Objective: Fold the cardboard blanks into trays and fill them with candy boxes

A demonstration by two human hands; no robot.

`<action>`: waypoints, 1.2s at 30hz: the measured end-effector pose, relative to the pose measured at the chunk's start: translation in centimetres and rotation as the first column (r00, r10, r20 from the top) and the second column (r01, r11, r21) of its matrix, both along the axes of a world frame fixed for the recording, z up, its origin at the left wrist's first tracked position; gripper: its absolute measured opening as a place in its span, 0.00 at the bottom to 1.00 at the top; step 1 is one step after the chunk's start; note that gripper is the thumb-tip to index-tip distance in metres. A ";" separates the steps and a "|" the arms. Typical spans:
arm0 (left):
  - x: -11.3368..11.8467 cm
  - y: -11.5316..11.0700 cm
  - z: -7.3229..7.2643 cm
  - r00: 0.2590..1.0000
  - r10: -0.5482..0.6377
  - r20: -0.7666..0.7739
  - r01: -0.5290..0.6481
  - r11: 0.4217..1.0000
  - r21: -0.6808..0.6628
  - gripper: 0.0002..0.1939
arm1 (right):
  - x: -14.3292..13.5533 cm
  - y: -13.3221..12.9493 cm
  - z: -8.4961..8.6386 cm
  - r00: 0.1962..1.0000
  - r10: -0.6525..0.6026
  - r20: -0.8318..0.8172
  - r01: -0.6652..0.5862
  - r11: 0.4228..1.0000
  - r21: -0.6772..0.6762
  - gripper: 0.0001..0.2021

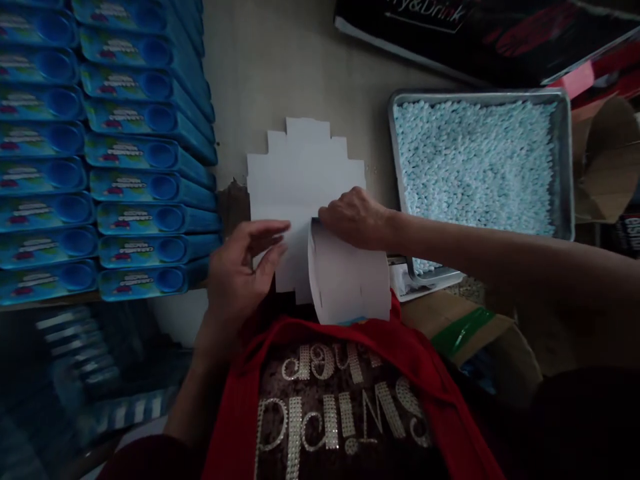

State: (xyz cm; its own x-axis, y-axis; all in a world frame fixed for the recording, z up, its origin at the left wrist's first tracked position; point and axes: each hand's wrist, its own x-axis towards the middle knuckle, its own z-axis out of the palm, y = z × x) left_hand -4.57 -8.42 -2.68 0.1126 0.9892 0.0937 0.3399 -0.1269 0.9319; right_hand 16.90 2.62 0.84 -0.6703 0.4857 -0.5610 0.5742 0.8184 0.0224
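A white die-cut carton blank point(307, 177) lies flat on the table in front of me, its stepped end pointing away. Over its near right part stands a curled white carton piece point(350, 277), with a bit of blue print at its lower edge. I cannot tell whether it is a separate blank. My right hand point(355, 217) is closed on the upper edge of this curled piece. My left hand point(243, 260) hovers by the left side of the flat blank, thumb and fingers apart, with nothing between them.
Blue printed packs point(135, 177) stand in stacked rows on the left. At right, a metal tray point(565, 167) holds many small pale-blue and white pieces point(475, 163). A black box point(480, 33) lies behind it. An open cardboard box point(470, 327) with green tape sits below right.
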 end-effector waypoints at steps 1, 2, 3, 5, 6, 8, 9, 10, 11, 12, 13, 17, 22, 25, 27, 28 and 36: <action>-0.7 -0.5 0.2 0.992 -0.034 -0.123 0.049 0.992 0.119 0.14 | -0.6 0.4 0.0 0.999 0.053 0.002 -0.053 0.999 0.011 0.15; -1.2 -0.8 0.3 0.962 -0.080 -0.263 0.142 0.964 0.227 0.16 | -1.5 1.0 0.1 0.992 0.126 -0.003 -0.126 0.992 0.025 0.16; -1.4 -0.9 0.4 0.910 -0.123 -0.396 0.259 0.915 0.310 0.18 | -2.5 1.7 0.3 0.978 0.210 -0.008 -0.210 0.977 0.042 0.17; -1.1 -0.8 0.4 0.786 -0.176 -0.593 0.460 0.807 0.370 0.18 | -4.9 3.3 1.0 0.929 0.369 -0.014 -0.366 0.926 0.092 0.18; -0.5 -0.7 0.4 0.730 -0.193 -0.656 0.523 0.775 0.354 0.16 | -6.0 4.1 1.6 0.905 0.426 -0.007 -0.421 0.897 0.131 0.19; 1.0 -0.4 0.3 0.657 -0.204 -0.726 0.540 0.799 0.265 0.11 | -7.3 4.9 3.0 0.874 0.485 0.015 -0.476 0.852 0.218 0.21; 1.9 -0.3 0.4 0.641 -0.203 -0.740 0.498 0.843 0.201 0.12 | -7.3 4.9 3.8 0.876 0.482 0.005 -0.466 0.844 0.265 0.21; 2.9 -0.3 0.5 0.632 -0.195 -0.750 0.435 0.890 0.135 0.14 | -6.8 4.4 4.6 0.893 0.449 -0.039 -0.416 0.855 0.311 0.22; 3.8 -0.2 0.7 0.630 -0.180 -0.756 0.365 0.927 0.083 0.16 | -5.8 3.4 5.3 0.918 0.376 -0.124 -0.316 0.885 0.344 0.21; 4.7 -0.2 1.0 0.629 -0.159 -0.761 0.299 0.953 0.048 0.16 | -4.3 2.0 5.8 0.935 0.259 -0.242 -0.162 0.920 0.358 0.20; 5.5 -0.1 1.3 0.627 -0.142 -0.766 0.249 0.968 0.024 0.17 | -2.4 0.2 6.0 0.919 0.116 -0.376 0.024 0.937 0.348 0.19; 7.1 2.1 1.7 0.617 -0.189 -0.764 0.166 0.980 -0.108 0.18 | 5.0 -8.7 2.5 0.700 -0.228 -0.677 0.520 0.812 0.264 0.18; 6.4 4.9 0.7 0.681 -0.341 -0.648 0.146 0.930 -0.336 0.10 | 7.5 -13.3 -5.6 0.715 -0.238 -0.657 0.496 0.835 0.237 0.19; 5.4 3.1 0.5 0.686 -0.176 -0.706 0.165 0.983 -0.084 0.10 | 6.8 -12.3 -7.2 0.764 -0.184 -0.618 0.433 0.856 0.282 0.18; 4.9 1.0 0.1 0.625 -0.104 -0.774 0.202 0.979 0.032 0.12 | 6.3 -11.4 -7.0 0.790 -0.172 -0.589 0.404 0.869 0.288 0.16; 4.8 0.0 -0.2 0.589 -0.098 -0.802 0.223 0.974 0.045 0.13 | 6.2 -11.2 -6.7 0.800 -0.175 -0.574 0.395 0.873 0.285 0.16; 5.2 0.3 -2.2 0.399 -0.130 -0.907 0.198 0.979 -0.053 0.24 | 4.5 -10.4 -5.2 0.793 -0.303 -0.529 0.484 0.841 0.243 0.19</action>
